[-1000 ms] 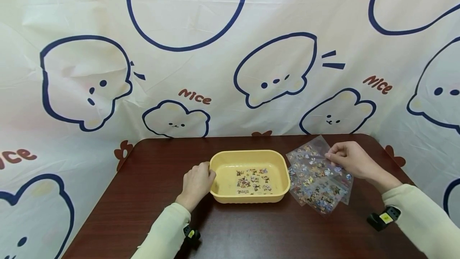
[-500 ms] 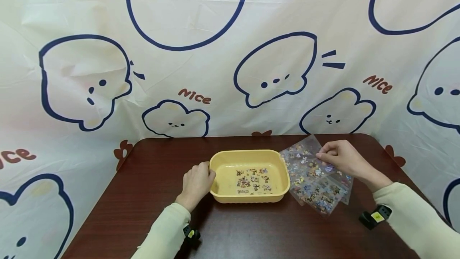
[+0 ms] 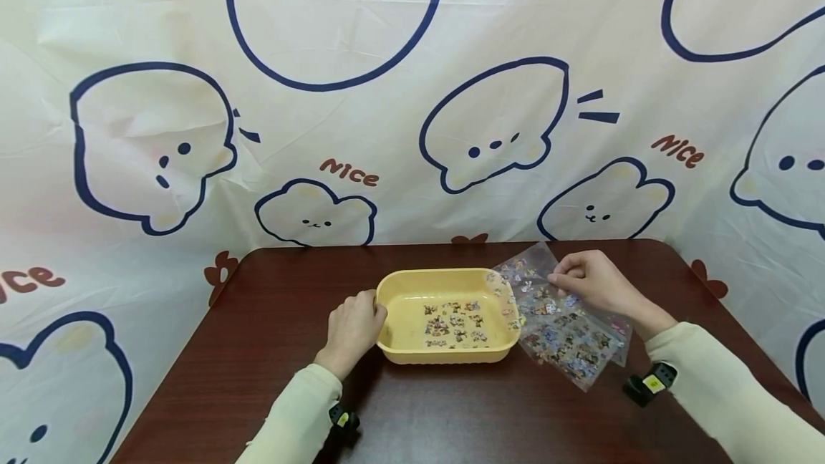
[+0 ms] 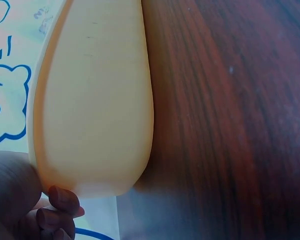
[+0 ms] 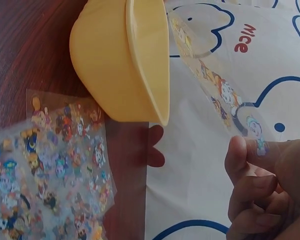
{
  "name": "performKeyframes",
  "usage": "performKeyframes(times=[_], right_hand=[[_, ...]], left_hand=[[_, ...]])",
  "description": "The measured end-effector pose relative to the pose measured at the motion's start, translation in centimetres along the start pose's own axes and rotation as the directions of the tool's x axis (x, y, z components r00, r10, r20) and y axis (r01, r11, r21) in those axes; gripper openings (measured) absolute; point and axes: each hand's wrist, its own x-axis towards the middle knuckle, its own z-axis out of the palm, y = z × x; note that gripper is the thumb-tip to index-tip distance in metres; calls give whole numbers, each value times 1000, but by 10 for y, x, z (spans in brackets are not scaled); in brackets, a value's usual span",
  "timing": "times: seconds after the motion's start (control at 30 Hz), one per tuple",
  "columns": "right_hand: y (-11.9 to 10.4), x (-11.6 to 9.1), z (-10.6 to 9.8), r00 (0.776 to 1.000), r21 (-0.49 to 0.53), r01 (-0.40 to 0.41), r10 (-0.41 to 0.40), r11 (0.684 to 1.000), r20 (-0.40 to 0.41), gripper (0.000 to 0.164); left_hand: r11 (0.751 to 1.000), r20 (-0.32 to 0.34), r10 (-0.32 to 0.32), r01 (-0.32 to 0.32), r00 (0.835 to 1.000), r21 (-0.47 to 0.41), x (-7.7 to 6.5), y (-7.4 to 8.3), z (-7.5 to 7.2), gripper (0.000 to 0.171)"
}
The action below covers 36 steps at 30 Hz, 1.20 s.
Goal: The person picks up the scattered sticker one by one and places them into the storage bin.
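A yellow plastic basin stands on the table, with a sheet of cartoon stickers lying on its bottom. My left hand grips the basin's left rim; the left wrist view shows curled fingers at the basin's end. Between thumb and forefinger, my right hand pinches a clear sticker sheet by its edge. That sheet is raised, and its left part overlaps the basin's right rim in the head view. Below the right hand, several more sticker sheets lie fanned on the table beside the basin.
The dark brown wooden table ends at a patterned cloth backdrop behind and at both sides. Each wrist wears a black strapped device, one seen at the right wrist.
My right hand has moved left with the pinched sticker sheet, which has come from above the other sheets to over the basin's right rim. The left hand and basin have stayed put.
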Motion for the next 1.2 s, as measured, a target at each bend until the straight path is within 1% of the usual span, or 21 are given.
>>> performKeyframes(times=[0.23,0.5,0.83,0.93,1.2], right_hand=[[-3,6,12,999,9,-38,38,999,13,18],[-1,11,31,999,32,-39,38,999,15,18],[-2,17,43,998,64,-52,51,997,25,18],[-2,19,48,998,61,-63,62,996,22,18],[-7,24,60,995,37,-98,99,994,-14,17]], left_hand=[[1000,1,-4,4,1000,5,0,0,0,16],[1000,10,-11,11,1000,6,0,1,-1,13],[1000,-9,-3,3,1000,7,0,1,0,16],[1000,-17,1,-1,1000,11,0,1,0,17],[1000,-9,-5,5,1000,7,-1,0,-1,16]])
